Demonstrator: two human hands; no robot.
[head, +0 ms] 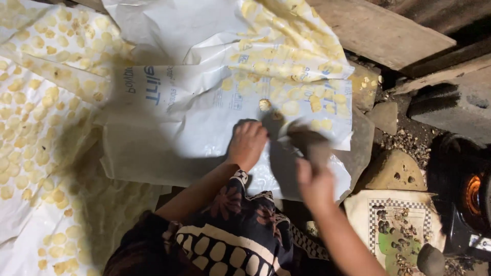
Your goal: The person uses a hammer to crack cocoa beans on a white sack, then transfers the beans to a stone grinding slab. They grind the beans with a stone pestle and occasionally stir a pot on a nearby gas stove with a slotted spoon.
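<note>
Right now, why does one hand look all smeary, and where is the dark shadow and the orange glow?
Head view: the right hand and the dark tool it holds are smeared by motion blur, while the left hand on the white sheet looks sharp; a dark shadow lies on the sheet between the hands; the fire glows orange at the dim right edge.

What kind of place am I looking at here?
Probably a rustic food-making spot on the ground: plastic sheets covered with flattened yellow discs, rough wooden planks, and a glowing stove.
</note>
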